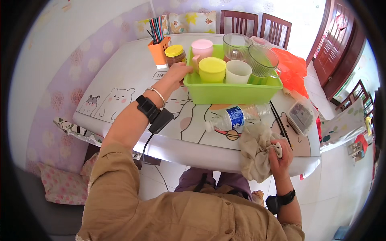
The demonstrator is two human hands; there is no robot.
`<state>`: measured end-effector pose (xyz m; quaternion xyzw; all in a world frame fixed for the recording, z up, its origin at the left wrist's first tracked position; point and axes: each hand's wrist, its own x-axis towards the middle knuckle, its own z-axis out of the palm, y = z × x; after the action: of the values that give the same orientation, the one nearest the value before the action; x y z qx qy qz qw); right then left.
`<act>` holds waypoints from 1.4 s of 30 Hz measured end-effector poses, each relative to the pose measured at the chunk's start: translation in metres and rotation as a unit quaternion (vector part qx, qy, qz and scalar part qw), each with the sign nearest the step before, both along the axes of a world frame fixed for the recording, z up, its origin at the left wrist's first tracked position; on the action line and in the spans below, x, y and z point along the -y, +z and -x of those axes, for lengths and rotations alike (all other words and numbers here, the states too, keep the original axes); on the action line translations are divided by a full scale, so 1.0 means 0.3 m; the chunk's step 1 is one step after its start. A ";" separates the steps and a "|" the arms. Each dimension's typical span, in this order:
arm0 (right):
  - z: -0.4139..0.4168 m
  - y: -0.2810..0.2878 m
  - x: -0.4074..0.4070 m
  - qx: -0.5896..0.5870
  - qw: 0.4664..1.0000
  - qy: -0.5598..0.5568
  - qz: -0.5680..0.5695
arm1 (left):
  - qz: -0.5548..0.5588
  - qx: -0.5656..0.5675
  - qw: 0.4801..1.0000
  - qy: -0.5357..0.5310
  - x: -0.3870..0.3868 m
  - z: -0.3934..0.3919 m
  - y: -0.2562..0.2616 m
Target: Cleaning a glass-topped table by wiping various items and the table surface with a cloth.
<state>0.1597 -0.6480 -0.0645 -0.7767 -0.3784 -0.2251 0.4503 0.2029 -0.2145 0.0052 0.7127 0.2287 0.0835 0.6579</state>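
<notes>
My left hand (181, 72) grips the left rim of a green plastic bin (232, 94), its fingers partly hidden. Inside the bin stand a yellow lidded cup (212, 70), a white cup (238, 71), a pink cup (202, 48) and two clear ribbed pitchers, one (237, 45) behind the other (263, 58). My right hand (282, 158) is closed around a crumpled beige cloth (256, 150) at the table's front edge. A small white piece (278, 149) shows at its fingers; I cannot tell what it is. Before the bin, a clear plastic bottle (235, 117) with a blue label lies on its side.
Black chopsticks (280, 122) and a clear food container (301, 118) lie on the right of the table (144, 126). A red plastic bag (289, 70) is beside the bin. Left of it stand a yellow-lidded jar (175, 56) and an orange holder (159, 52) with chopsticks. Chairs (239, 22) line the back.
</notes>
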 end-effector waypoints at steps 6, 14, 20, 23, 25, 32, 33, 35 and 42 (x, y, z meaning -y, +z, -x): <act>0.004 0.012 0.014 0.000 1.000 0.014 -0.009 | 0.031 0.036 0.997 0.059 0.054 0.172 -0.023; 0.012 0.022 0.010 0.001 1.000 0.007 -0.019 | 0.063 0.119 0.982 0.135 -0.025 0.409 -0.043; 0.006 0.013 0.012 0.028 0.999 0.009 -0.012 | 0.073 0.167 0.968 0.172 -0.092 0.579 -0.091; 0.009 0.015 0.019 0.010 1.000 0.006 0.001 | 0.081 0.188 0.954 0.217 -0.100 0.676 -0.099; 0.009 0.012 0.023 -0.005 1.000 0.004 0.002 | 0.097 0.207 0.949 0.217 -0.068 0.727 -0.087; 0.004 0.003 0.022 -0.023 0.999 0.013 -0.027 | 0.090 0.250 0.925 0.272 -0.129 1.005 -0.143; 0.003 0.003 0.023 -0.022 0.999 0.013 -0.026 | 0.086 0.259 0.915 0.298 -0.130 1.035 -0.151; 0.004 0.003 0.026 -0.028 0.999 0.016 -0.026 | 0.103 0.271 0.906 0.309 -0.144 1.083 -0.169; -0.001 0.004 0.025 -0.030 0.999 0.022 -0.030 | 0.142 0.291 0.869 0.373 -0.153 1.161 -0.170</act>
<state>0.1599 -0.6557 -0.0632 -0.7610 -0.3747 -0.2027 0.4893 -0.1455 -0.1687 -0.0459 0.4167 0.2854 0.4931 0.7084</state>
